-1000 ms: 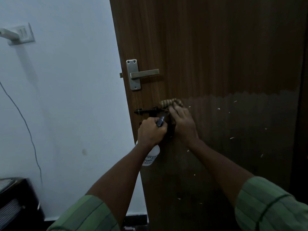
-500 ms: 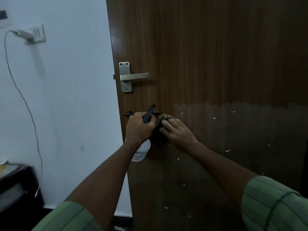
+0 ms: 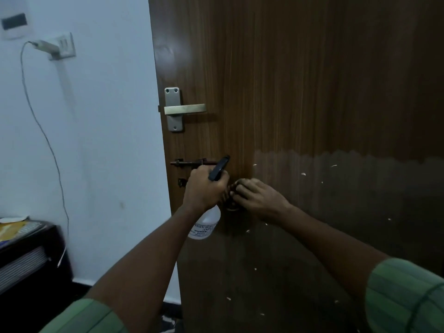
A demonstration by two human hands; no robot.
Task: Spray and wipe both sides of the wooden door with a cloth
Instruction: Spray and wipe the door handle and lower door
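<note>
Since a moment ago my right hand [image 3: 258, 199] has slid lower, bunching the soft striped brown cloth [image 3: 229, 193] small under curled fingers against the dark wooden door [image 3: 312, 92], below the black sliding bolt [image 3: 189, 162]. My left hand [image 3: 205, 189] is wrapped around the neck of the white plastic spray bottle [image 3: 206, 224]. The cloth is limp and light, I judge; best gripped as a wad.

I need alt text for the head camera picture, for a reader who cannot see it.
Two hands work low on a brown wooden door: the left hand grips a white spray bottle, the right hand presses a bunched cloth to the wood. A metal lever handle and dark sliding bolt sit above.
</note>
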